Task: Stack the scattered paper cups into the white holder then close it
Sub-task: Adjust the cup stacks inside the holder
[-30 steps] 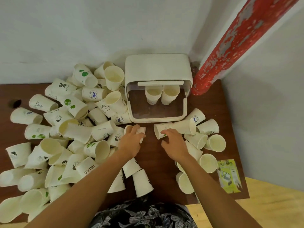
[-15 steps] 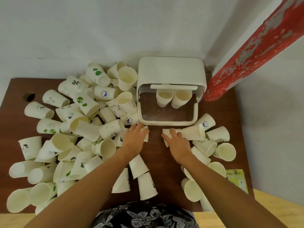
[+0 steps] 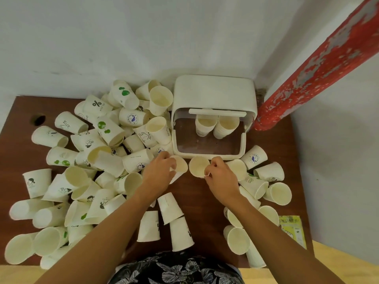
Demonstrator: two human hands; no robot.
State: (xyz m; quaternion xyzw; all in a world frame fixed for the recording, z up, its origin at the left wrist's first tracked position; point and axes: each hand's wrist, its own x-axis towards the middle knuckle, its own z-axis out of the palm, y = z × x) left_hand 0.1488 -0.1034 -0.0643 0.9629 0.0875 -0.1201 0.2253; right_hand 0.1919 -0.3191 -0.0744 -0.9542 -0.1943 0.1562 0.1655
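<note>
The white holder (image 3: 214,93) stands at the back of the brown table (image 3: 196,193) with its lid raised and two stacks of paper cups (image 3: 217,125) inside. Just in front of it, my left hand (image 3: 159,173) grips one paper cup (image 3: 180,163), its mouth facing up toward me. My right hand (image 3: 222,177) grips another paper cup (image 3: 198,166) beside it, mouth also facing me. The two cups are close together, nearly touching. Many more white cups lie scattered over the table.
A big heap of cups (image 3: 92,160) covers the table's left half; a smaller group (image 3: 264,181) lies on the right. Three cups (image 3: 170,222) lie near the front edge. A red peeling post (image 3: 320,64) leans behind the holder. A yellow packet (image 3: 292,228) lies at right.
Both hands closed on cups that lay on their sides and tipped them up, so the mouths now face me. The camera view shifted a little.
</note>
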